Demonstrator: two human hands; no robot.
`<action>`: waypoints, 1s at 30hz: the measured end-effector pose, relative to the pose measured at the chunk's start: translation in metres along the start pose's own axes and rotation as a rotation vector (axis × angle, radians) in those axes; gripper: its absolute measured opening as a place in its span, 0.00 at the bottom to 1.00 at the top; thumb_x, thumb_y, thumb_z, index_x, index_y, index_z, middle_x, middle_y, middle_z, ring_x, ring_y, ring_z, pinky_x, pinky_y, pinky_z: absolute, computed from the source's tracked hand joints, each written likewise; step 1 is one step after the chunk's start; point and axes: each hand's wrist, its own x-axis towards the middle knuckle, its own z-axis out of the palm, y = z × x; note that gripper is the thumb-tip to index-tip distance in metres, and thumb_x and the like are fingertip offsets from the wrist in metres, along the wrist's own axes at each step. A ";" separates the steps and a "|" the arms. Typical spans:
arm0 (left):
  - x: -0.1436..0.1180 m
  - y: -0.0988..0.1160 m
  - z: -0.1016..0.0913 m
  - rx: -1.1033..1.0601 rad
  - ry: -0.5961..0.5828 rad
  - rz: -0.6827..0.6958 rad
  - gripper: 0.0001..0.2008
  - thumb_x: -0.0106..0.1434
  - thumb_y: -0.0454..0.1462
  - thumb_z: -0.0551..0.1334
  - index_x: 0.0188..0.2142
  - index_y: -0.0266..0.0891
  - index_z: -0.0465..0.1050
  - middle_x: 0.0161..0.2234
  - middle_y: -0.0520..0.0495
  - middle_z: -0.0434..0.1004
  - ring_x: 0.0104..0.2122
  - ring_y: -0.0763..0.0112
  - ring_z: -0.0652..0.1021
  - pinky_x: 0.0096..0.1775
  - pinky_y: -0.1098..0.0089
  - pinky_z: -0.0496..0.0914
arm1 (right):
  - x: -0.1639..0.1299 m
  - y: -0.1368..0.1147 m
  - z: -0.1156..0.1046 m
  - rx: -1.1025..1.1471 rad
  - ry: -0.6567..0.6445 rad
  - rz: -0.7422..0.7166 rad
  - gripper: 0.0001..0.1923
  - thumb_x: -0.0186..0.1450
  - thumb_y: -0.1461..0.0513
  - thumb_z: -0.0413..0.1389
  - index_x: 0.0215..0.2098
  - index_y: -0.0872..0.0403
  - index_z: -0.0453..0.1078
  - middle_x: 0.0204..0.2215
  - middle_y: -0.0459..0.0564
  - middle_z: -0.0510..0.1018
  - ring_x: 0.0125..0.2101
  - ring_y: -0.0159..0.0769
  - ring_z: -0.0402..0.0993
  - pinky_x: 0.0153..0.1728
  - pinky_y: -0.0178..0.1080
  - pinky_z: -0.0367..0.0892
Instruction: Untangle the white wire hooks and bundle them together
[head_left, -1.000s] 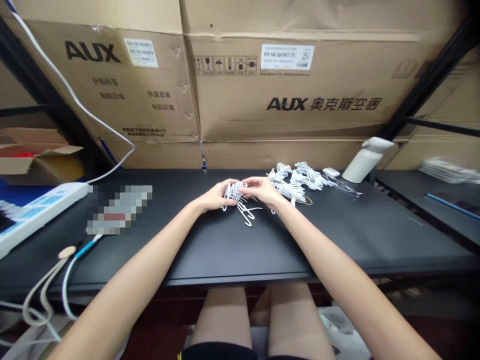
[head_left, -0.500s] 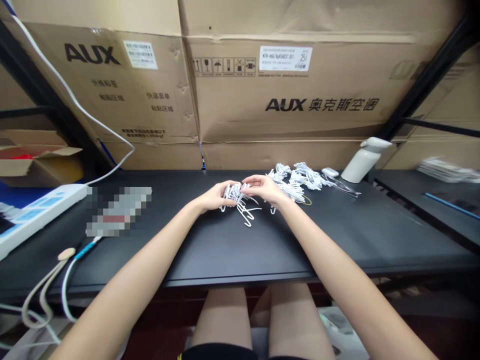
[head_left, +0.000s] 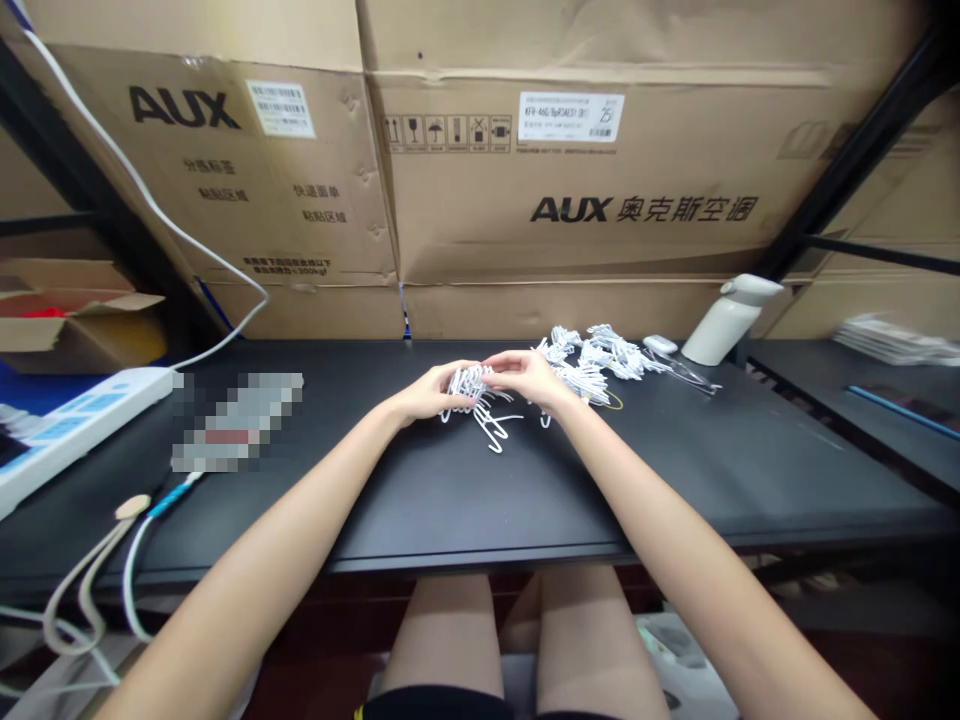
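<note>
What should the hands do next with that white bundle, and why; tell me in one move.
Probably lift one hook free of the bundle of white hooks with the right hand while the left hand steadies it. Both hands meet on the bundle, several hooks dangle loose below it, and a larger pile lies beside the right hand on the black table.

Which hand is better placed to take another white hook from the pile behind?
Probably the right hand: it lies right beside the pile of white hooks. The left hand is on the far side of the bunch of hooks that both hands hold.
</note>
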 end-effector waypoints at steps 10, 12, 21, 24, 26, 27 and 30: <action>-0.001 0.001 0.003 0.056 0.061 -0.065 0.40 0.55 0.43 0.65 0.63 0.32 0.53 0.52 0.36 0.71 0.50 0.58 0.73 0.52 0.58 0.66 | 0.004 0.006 0.001 0.050 0.020 0.026 0.22 0.41 0.58 0.70 0.33 0.59 0.74 0.26 0.49 0.79 0.29 0.35 0.77 0.33 0.37 0.74; -0.001 0.002 0.003 0.061 0.073 -0.056 0.40 0.55 0.43 0.65 0.63 0.33 0.53 0.51 0.37 0.72 0.50 0.57 0.73 0.52 0.57 0.66 | 0.004 0.007 0.000 0.042 0.014 0.019 0.21 0.43 0.58 0.70 0.33 0.59 0.75 0.26 0.49 0.80 0.28 0.35 0.77 0.32 0.36 0.74; -0.003 0.006 0.002 0.001 -0.020 -0.038 0.42 0.55 0.41 0.66 0.64 0.36 0.50 0.55 0.37 0.69 0.51 0.59 0.72 0.51 0.59 0.66 | -0.001 0.002 0.000 0.009 -0.062 0.008 0.20 0.48 0.57 0.68 0.37 0.58 0.76 0.29 0.49 0.81 0.28 0.32 0.77 0.33 0.35 0.73; -0.003 0.007 0.001 0.045 -0.058 -0.050 0.40 0.56 0.42 0.66 0.64 0.37 0.52 0.54 0.39 0.70 0.49 0.60 0.74 0.49 0.61 0.68 | -0.004 -0.003 0.000 0.002 -0.083 0.034 0.20 0.48 0.58 0.68 0.38 0.58 0.76 0.29 0.49 0.81 0.28 0.31 0.76 0.33 0.34 0.73; -0.003 0.009 0.001 0.096 -0.049 -0.064 0.38 0.57 0.44 0.65 0.63 0.37 0.54 0.52 0.40 0.72 0.47 0.60 0.75 0.48 0.61 0.68 | -0.005 -0.005 0.001 0.000 -0.090 0.045 0.20 0.49 0.58 0.67 0.38 0.58 0.76 0.28 0.50 0.81 0.27 0.30 0.75 0.32 0.33 0.73; -0.002 0.010 0.002 0.118 -0.031 -0.061 0.37 0.57 0.45 0.64 0.63 0.36 0.55 0.52 0.40 0.73 0.47 0.59 0.75 0.48 0.61 0.68 | -0.006 -0.005 0.001 0.000 -0.090 0.044 0.19 0.49 0.58 0.67 0.38 0.59 0.76 0.28 0.50 0.80 0.27 0.30 0.75 0.31 0.33 0.73; -0.002 0.011 0.004 0.175 0.052 -0.016 0.32 0.58 0.47 0.63 0.59 0.37 0.62 0.56 0.41 0.69 0.53 0.57 0.72 0.54 0.60 0.64 | -0.005 -0.003 0.002 0.013 -0.078 0.031 0.18 0.50 0.58 0.67 0.37 0.59 0.76 0.28 0.50 0.80 0.27 0.30 0.75 0.31 0.33 0.73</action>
